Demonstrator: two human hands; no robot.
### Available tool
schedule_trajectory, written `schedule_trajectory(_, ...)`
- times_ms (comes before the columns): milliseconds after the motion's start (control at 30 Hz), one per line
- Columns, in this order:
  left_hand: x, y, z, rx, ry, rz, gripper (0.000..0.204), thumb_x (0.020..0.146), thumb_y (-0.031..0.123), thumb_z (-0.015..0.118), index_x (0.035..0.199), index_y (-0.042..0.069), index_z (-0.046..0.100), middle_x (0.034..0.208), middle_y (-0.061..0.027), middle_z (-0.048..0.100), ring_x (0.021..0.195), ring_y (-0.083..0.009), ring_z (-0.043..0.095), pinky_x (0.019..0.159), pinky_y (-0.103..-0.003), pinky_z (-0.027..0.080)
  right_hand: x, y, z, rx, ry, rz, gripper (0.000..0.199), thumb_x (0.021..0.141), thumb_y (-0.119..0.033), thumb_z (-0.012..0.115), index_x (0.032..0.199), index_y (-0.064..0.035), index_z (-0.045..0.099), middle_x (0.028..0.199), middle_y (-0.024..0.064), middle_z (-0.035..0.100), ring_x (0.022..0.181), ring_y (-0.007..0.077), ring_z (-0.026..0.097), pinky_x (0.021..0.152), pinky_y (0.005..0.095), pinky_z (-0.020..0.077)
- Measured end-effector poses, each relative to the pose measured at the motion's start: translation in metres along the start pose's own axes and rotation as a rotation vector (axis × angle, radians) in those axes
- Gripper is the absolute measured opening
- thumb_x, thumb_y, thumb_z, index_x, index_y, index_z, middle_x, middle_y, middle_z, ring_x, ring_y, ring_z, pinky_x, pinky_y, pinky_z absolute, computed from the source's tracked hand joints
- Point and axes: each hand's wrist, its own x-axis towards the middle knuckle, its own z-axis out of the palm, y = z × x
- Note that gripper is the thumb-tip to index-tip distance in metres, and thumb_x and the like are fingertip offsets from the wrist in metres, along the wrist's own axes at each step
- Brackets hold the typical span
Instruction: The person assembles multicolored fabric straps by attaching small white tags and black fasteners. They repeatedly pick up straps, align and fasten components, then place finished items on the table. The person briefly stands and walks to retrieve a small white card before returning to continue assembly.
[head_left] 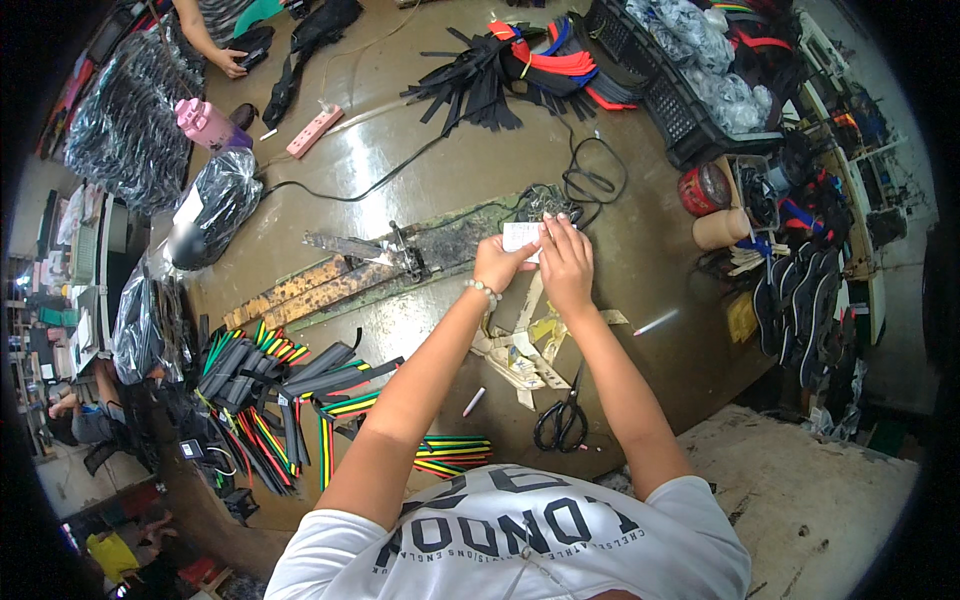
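Brown and glossy, the counter (440, 165) carries heaps of black and striped straps. Both of the person's hands meet on one small white card (520, 236) near its middle: the left hand (497, 264) pinches the card's lower left edge with fingers closed on it, the right hand (566, 262) lies over its right side, fingers bent down on it. One pair of black scissors (563, 420) lies near the right forearm, two pink-white pens (474, 401) (655, 323) rest apart, and cream paper scraps (520, 355) lie below the hands
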Motion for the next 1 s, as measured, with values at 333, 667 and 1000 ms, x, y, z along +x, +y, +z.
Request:
schedule_trajectory(333,-0.047,-0.006,-0.023,0.302,0.126,-0.039,0.041,0.082,0.012,0.074,0.118,-0.001,0.058,0.114,-0.0132,0.061,0.085,-0.0141,0.064,0.071,-0.025,0.055,0.004,-0.025,-0.05,0.265,0.147,0.252,0.037,0.083,0.001,0.054,0.119,0.0,0.059,0.123,0.0135,0.058,0.117,0.0283,0.052,0.092,0.0382,0.0438)
schedule_trajectory(667,-0.54,-0.137,-0.216,0.736,-0.353,-0.782,0.056,0.093,0.053,0.049,0.101,0.002,0.071,0.088,-0.0184,0.07,0.08,-0.0242,0.068,0.074,-0.039,0.053,-0.276,-0.142,-0.184,0.303,-1.897,0.539,0.051,0.091,-0.044,0.049,0.086,0.0029,0.069,0.082,0.0165,0.071,0.072,0.0308,0.069,0.076,0.0432,0.0542)
schedule_trajectory(1000,-0.708,-0.316,-0.329,0.157,0.696,-0.242,0.018,0.094,0.023,0.062,0.092,0.006,0.056,0.074,0.0062,0.05,0.069,-0.0053,0.042,0.065,-0.022,0.039,-0.472,-0.259,-0.191,0.675,-0.639,1.279,0.022,0.095,-0.02,0.055,0.097,0.0012,0.06,0.092,0.0116,0.064,0.087,0.0184,0.059,0.081,0.0315,0.0456)
